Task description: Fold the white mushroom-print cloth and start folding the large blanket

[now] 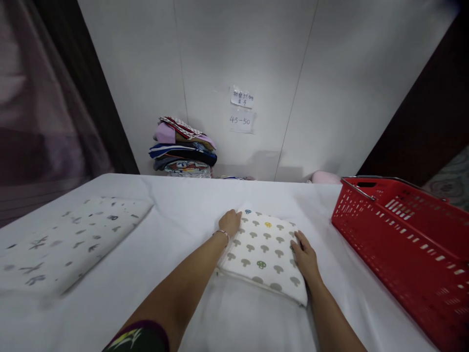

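A folded white cloth [262, 252] printed with grey mushrooms, and a few blue, yellow and green ones, lies on the white-covered table in front of me. My left hand [230, 223] is closed at its far left corner, wearing a thin bracelet at the wrist. At the right edge, my right hand [306, 255] has its fingers bent over the cloth's side; the underside of that grip is hidden. Further left lies another folded white cloth [84, 232] with a grey and dark leaf-like print, apart from both hands.
A red plastic basket [399, 239] with metal handles stands on the table's right side. Behind the far edge rises a stack of folded fabrics [183, 149]. Paper notes [242, 110] are taped to the pale wall, and a curtain [47, 107] hangs at left.
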{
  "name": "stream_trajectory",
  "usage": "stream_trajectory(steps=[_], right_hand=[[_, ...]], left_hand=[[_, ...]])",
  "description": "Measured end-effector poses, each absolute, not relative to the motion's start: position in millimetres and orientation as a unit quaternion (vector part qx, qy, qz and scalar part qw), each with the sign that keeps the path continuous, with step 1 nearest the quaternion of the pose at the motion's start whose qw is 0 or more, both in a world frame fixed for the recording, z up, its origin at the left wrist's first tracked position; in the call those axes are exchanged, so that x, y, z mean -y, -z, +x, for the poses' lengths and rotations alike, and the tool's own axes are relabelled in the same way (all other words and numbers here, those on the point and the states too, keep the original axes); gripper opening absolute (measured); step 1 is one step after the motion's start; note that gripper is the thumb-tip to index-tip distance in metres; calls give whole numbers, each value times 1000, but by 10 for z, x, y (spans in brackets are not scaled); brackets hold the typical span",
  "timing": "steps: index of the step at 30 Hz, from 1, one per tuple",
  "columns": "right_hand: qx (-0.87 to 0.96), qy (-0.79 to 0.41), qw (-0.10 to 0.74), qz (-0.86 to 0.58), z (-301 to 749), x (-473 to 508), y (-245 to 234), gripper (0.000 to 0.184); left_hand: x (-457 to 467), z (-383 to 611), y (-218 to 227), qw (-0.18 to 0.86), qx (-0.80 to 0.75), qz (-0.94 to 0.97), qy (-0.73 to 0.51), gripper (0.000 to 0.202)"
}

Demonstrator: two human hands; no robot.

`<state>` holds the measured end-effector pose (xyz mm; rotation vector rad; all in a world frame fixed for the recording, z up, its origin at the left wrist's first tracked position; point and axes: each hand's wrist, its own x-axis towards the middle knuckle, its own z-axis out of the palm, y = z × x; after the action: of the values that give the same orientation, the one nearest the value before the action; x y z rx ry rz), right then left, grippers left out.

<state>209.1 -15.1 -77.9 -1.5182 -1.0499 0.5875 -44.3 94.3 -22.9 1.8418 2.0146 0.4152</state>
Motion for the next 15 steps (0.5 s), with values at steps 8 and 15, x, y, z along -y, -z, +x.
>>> stream_trajectory(steps=[8, 15], right_hand=[[446, -251, 559, -653, 2116, 144, 781, 55], [467, -259, 527, -661, 2097, 174, 788, 61]], left_hand=[[-896, -500, 211, 196, -722, 646, -151, 48], [-714, -584, 208, 201, -702, 669, -137, 45]])
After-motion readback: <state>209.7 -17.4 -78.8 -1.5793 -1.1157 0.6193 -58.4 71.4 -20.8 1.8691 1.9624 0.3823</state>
